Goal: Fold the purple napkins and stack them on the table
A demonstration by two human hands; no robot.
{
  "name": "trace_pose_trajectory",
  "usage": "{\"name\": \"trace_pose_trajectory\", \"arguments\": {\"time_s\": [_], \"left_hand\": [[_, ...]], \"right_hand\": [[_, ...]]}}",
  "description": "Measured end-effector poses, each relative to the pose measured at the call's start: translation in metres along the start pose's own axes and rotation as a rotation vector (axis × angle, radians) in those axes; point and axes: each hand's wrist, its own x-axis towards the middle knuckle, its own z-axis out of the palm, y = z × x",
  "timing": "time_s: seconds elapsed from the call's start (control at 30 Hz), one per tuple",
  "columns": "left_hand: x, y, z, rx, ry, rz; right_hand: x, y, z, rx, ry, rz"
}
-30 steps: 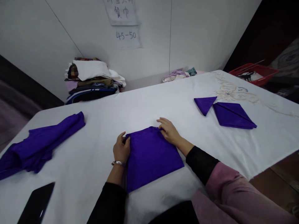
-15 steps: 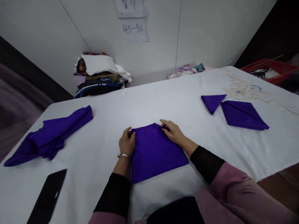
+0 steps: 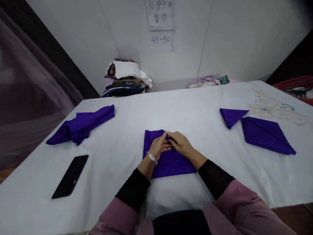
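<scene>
A folded purple cloth napkin [image 3: 176,164] lies flat before me on the white tablecloth. My right hand [image 3: 181,143] is at its upper right part, fingers bent and pinching the folded edge. Across the middle of the napkin comes my left hand [image 3: 158,146], wearing a bracelet; its fingers stretch toward the right hand and its thumb is apart from them. The fingertips of both hands meet near the top edge, partly hiding the fold there. The napkin's upper left corner lies uncovered.
A crumpled purple cloth [image 3: 85,124] and a black phone [image 3: 70,176] lie to the left. On the right are a small folded purple triangle [image 3: 232,117] and a larger folded purple piece [image 3: 266,135]. A clothes stack [image 3: 127,78] stands by the wall; a red basket [image 3: 293,83] is far right.
My left hand has left the napkin's upper left corner and moved right, to beside my right hand. My right hand stays at the upper right edge. The view has shifted left.
</scene>
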Motion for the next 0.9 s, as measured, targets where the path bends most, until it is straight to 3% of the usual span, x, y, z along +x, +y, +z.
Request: {"name": "trace_pose_trajectory", "arguments": {"time_s": [0.23,0.53,0.73,0.83,0.9], "left_hand": [[0.009,-0.014,-0.008,-0.139,0.124,0.069],[0.009,-0.013,-0.011,-0.119,0.095,0.058],[0.007,-0.012,-0.009,-0.108,0.09,0.034],[0.006,-0.012,-0.008,-0.102,0.076,0.024],[0.007,-0.011,-0.008,-0.105,0.058,0.018]], "right_hand": [[-0.003,0.005,-0.004,0.143,-0.063,0.108],[-0.005,0.02,-0.021,0.149,-0.154,0.212],[-0.006,0.034,-0.02,0.173,0.042,0.53],[-0.005,0.032,-0.026,-0.017,0.234,0.437],[-0.003,0.022,-0.031,-0.076,0.257,0.276]]}}
